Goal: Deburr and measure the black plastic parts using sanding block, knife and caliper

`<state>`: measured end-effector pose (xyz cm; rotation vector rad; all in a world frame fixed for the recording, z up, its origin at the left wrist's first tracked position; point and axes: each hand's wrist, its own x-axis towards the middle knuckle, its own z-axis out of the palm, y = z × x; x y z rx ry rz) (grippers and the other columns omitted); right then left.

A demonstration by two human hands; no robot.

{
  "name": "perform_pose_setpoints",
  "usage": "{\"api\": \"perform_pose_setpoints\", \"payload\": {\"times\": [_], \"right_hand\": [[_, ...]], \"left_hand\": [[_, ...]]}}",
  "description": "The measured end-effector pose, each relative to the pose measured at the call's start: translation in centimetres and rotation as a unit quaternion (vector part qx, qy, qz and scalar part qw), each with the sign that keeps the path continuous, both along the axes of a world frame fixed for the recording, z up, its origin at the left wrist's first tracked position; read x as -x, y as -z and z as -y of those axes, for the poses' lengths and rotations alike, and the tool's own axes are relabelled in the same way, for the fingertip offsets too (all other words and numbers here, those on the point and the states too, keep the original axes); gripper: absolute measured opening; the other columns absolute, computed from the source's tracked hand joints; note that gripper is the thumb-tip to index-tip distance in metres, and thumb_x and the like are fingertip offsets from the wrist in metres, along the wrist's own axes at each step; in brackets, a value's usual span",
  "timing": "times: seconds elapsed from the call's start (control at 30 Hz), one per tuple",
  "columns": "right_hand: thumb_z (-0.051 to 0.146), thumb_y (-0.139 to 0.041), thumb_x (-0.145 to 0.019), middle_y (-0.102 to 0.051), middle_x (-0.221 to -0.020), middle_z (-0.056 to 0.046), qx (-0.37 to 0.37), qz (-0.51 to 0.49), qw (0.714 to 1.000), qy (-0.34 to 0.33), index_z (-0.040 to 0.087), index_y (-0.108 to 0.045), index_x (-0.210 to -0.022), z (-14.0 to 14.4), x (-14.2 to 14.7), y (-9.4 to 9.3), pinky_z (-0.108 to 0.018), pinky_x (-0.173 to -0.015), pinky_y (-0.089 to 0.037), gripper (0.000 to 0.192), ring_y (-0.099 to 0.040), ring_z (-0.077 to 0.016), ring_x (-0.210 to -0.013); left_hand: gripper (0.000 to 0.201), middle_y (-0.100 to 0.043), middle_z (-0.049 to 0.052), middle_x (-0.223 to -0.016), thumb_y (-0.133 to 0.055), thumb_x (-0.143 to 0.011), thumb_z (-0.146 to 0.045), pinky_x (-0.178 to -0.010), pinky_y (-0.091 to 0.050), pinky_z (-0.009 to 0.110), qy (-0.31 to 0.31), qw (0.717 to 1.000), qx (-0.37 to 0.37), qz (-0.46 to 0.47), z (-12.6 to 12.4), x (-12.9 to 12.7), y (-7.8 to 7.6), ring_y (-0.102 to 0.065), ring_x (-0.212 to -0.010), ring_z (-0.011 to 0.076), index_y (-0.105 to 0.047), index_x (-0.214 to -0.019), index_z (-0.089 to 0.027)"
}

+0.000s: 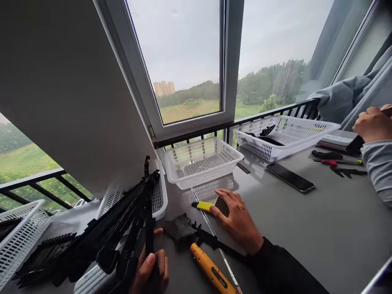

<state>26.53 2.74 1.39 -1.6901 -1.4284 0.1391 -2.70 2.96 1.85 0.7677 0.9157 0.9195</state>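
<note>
Left hand (150, 267) at seven o'clock grips black frames (122, 224); right hand (237, 220), fingers loose, rests flat by yellow tool (203, 206) at six.

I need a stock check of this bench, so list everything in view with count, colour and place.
White perforated plastic baskets: four, along the window rail; a fifth part-hidden behind the black assembly.
Long black plastic assembly: one, lower left, tilted up.
Flat black ribbed parts: a stack, black, left of the assembly.
Yellow-handled utility knife: one, bottom centre.
Small yellow-and-black tool: one, by the right fingertips.
Black smartphone: one, right of centre.
Red-handled tool: one, far right.
Co-worker's hand: one, grey sleeve, upper right.
Left hand: gripping the black assembly's lower end.
Right hand: flat on the grey table, over a small dark object.
</note>
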Motion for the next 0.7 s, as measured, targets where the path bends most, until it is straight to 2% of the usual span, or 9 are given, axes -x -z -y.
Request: {"api": "perform_pose_setpoints", "payload": {"times": [0.07,0.2,0.3,0.37,0.47,0.53,0.57,0.63,0.7], "right_hand": [[0.032,-0.071,-0.097,-0.071,-0.136,-0.012,0.023,0.023,0.999,-0.019,0.021,-0.067,-0.137,0.1,0.1,0.2,-0.053,-0.107,-0.051,0.041,-0.061,-0.0336,-0.129],[0.022,-0.075,-0.091,-0.074,-0.118,-0.008,0.020,0.072,0.995,-0.073,0.023,-0.073,-0.109,1.4,2.4,-0.4,-0.048,-0.098,-0.054,0.018,-0.065,-0.0304,-0.115],[0.027,-0.082,-0.083,-0.075,-0.099,-0.005,0.032,0.130,0.983,-0.126,0.024,-0.068,-0.090,3.0,5.0,-0.2,-0.042,-0.086,-0.056,0.016,-0.068,-0.0284,-0.099],[0.041,-0.087,-0.076,-0.074,-0.078,-0.003,0.076,0.182,0.965,-0.173,0.025,-0.064,-0.082,3.9,6.5,0.5,-0.041,-0.076,-0.056,0.028,-0.070,-0.0287,-0.082],[0.038,-0.083,-0.076,-0.077,-0.075,-0.007,0.152,0.211,0.949,-0.180,0.024,-0.066,-0.084,5.0,7.3,1.4,-0.042,-0.074,-0.055,0.023,-0.073,-0.0329,-0.080],[0.031,-0.074,-0.084,-0.079,-0.081,-0.008,0.194,0.140,0.952,-0.191,0.022,-0.069,-0.088,5.5,6.9,1.3,-0.039,-0.073,-0.053,0.010,-0.074,-0.0318,-0.081],[0.031,-0.069,-0.090,-0.079,-0.086,-0.008,0.208,0.072,0.954,-0.202,0.022,-0.071,-0.093,5.7,6.4,1.1,-0.037,-0.073,-0.052,0.010,-0.074,-0.0300,-0.082],[0.044,-0.057,-0.102,-0.078,-0.090,-0.006,0.214,-0.107,0.941,-0.238,0.024,-0.073,-0.110,6.3,5.4,0.7,-0.033,-0.073,-0.051,0.027,-0.073,-0.0256,-0.080],[0.062,-0.047,-0.106,-0.074,-0.088,-0.004,0.210,-0.273,0.905,-0.249,0.026,-0.069,-0.135,7.0,4.6,0.8,-0.030,-0.063,-0.049,0.051,-0.067,-0.0210,-0.068]], "left_hand": [[0.052,-0.044,-0.010,-0.054,-0.086,-0.080,-0.056,-0.047,-0.037,0.020,-0.033,0.999,-0.035,0.004,0.6,-0.8,0.1,-0.044,-0.045,0.0096,-0.067,-0.120,-0.031],[0.041,-0.065,-0.006,-0.075,-0.091,-0.077,-0.053,-0.053,-0.049,0.024,-0.079,0.988,-0.121,-0.047,1.3,-2.4,-0.5,-0.059,-0.059,0.0131,-0.065,-0.098,-0.028],[0.038,-0.074,-0.003,-0.091,-0.086,-0.083,-0.051,-0.060,-0.053,0.028,-0.061,0.983,-0.144,-0.098,1.6,-3.1,-0.9,-0.064,-0.061,0.0135,-0.063,-0.100,-0.027],[0.038,-0.074,-0.005,-0.086,-0.083,-0.087,-0.052,-0.062,-0.052,0.028,-0.045,0.982,-0.146,-0.111,1.7,-3.2,-0.9,-0.064,-0.055,0.0121,-0.060,-0.104,-0.027],[0.042,-0.069,-0.008,-0.074,-0.081,-0.089,-0.055,-0.061,-0.050,0.027,-0.039,0.986,-0.132,-0.096,1.8,-3.2,-0.7,-0.063,-0.053,0.0121,-0.057,-0.112,-0.028],[0.046,-0.068,-0.007,-0.071,-0.079,-0.090,-0.058,-0.057,-0.048,0.026,-0.044,0.991,-0.107,-0.073,1.9,-3.2,-0.6,-0.060,-0.052,0.0117,-0.057,-0.116,-0.027],[0.046,-0.067,-0.007,-0.071,-0.077,-0.091,-0.060,-0.055,-0.047,0.025,-0.051,0.992,-0.095,-0.061,2.0,-3.2,-0.5,-0.059,-0.051,0.0115,-0.058,-0.116,-0.027],[0.047,-0.065,-0.006,-0.070,-0.071,-0.094,-0.063,-0.052,-0.046,0.025,-0.070,0.993,-0.083,-0.037,2.0,-3.1,-0.2,-0.058,-0.051,0.0118,-0.058,-0.118,-0.025],[0.052,-0.063,-0.005,-0.068,-0.063,-0.096,-0.068,-0.051,-0.045,0.025,-0.085,0.993,-0.083,-0.011,1.8,-3.1,0.2,-0.058,-0.050,0.0127,-0.059,-0.122,-0.024]]}}
